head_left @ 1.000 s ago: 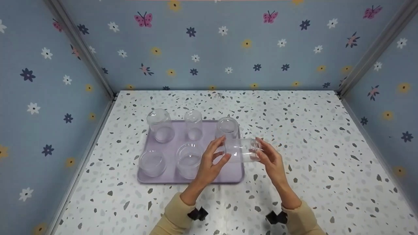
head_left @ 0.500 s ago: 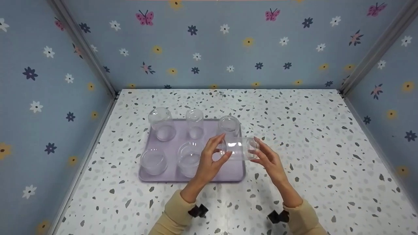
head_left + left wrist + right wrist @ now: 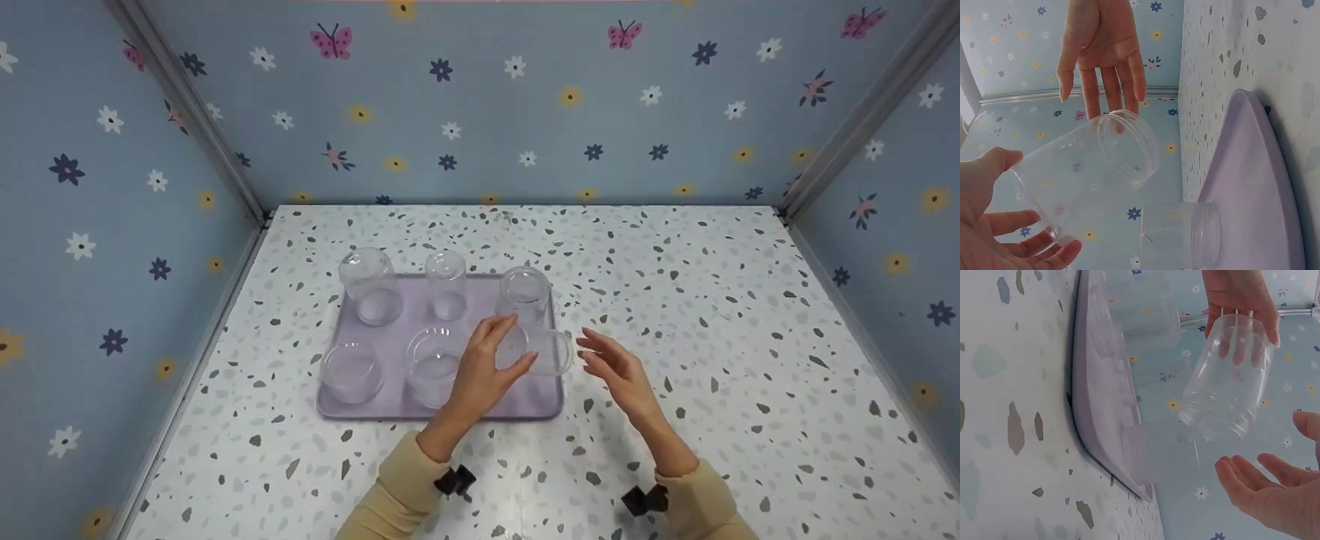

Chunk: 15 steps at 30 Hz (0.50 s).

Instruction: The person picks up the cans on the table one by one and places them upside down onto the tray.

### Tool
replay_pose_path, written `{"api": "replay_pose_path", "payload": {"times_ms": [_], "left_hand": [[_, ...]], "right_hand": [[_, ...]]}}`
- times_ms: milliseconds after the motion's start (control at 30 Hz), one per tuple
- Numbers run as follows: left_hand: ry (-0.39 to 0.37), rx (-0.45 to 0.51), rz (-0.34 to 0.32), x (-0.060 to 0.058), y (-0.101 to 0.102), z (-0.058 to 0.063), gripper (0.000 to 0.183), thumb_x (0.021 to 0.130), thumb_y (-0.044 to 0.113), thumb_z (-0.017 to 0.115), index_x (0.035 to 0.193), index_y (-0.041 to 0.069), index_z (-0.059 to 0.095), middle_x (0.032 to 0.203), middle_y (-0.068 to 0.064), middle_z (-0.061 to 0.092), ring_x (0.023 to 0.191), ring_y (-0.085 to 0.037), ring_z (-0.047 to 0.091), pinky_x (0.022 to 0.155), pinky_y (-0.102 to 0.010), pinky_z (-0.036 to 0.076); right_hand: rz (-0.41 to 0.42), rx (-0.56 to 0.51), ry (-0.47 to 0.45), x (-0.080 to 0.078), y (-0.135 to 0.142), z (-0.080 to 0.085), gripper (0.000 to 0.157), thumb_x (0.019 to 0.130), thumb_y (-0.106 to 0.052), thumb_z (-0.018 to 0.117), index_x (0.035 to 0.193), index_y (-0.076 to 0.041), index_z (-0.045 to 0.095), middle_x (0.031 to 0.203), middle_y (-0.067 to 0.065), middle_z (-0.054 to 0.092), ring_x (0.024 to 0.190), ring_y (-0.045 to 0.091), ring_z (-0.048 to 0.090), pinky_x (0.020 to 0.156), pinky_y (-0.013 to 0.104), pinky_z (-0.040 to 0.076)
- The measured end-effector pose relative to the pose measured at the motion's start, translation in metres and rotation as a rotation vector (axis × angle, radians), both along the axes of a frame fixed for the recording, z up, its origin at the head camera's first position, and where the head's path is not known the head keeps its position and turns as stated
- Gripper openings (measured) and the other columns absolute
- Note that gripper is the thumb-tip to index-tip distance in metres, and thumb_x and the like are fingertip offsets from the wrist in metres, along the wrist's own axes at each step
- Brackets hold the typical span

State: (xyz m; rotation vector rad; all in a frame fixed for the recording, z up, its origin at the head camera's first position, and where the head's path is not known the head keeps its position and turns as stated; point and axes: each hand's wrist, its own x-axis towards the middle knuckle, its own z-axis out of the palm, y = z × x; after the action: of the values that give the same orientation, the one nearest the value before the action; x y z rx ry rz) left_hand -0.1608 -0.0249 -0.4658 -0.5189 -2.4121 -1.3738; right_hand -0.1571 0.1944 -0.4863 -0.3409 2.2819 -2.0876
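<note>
My left hand [image 3: 484,367] holds a clear jar [image 3: 553,352] by its base end, thumb on one side and fingers on the other. The jar lies tipped on its side in the air over the right part of the purple tray [image 3: 360,415]. Its ridged neck, with no lid on it, points toward my right hand [image 3: 622,375]. In the left wrist view the right hand's fingers hang straight beside the jar's mouth [image 3: 1127,147]. The right wrist view shows a gap between those fingertips [image 3: 1230,467] and the jar.
Several other clear jars stand on the tray: a tall one [image 3: 367,281] and a slim one [image 3: 446,281] at the back, another [image 3: 525,289] just behind the held jar, and two wide ones [image 3: 352,373] [image 3: 433,367] in front. Speckled tabletop [image 3: 712,315] extends right; patterned walls [image 3: 480,97] surround it.
The right hand has let go of the jar's neck end and drawn slightly right, its fingers straightening. The jar stays in the left hand, its neck end now lower and turned.
</note>
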Motion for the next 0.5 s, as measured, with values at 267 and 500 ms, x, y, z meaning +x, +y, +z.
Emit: {"api": "replay_pose_path", "payload": {"times_ms": [267, 500], "left_hand": [[-0.044, -0.200, 0.030, -0.006, 0.007, 0.001, 0.056, 0.076, 0.028, 0.069, 0.121, 0.000, 0.052, 0.113, -0.009, 0.048, 0.104, -0.024, 0.046, 0.079, -0.033, 0.045], [-0.083, -0.353, 0.021, -0.014, 0.012, 0.002, 0.057, 0.074, 0.028, 0.070, 0.121, 0.000, 0.053, 0.109, -0.011, 0.049, 0.097, -0.026, 0.048, 0.078, -0.034, 0.044]], "right_hand": [[-0.052, 0.257, 0.094, 0.007, -0.001, 0.017, 0.043, 0.084, 0.000, 0.057, 0.124, 0.009, 0.045, 0.119, 0.025, 0.049, 0.105, 0.035, 0.049, 0.085, 0.046, 0.042], [-0.057, 0.418, 0.126, -0.006, 0.016, -0.008, 0.050, 0.083, -0.014, 0.062, 0.129, -0.003, 0.045, 0.128, 0.016, 0.045, 0.111, 0.033, 0.045, 0.087, 0.052, 0.038]]}}
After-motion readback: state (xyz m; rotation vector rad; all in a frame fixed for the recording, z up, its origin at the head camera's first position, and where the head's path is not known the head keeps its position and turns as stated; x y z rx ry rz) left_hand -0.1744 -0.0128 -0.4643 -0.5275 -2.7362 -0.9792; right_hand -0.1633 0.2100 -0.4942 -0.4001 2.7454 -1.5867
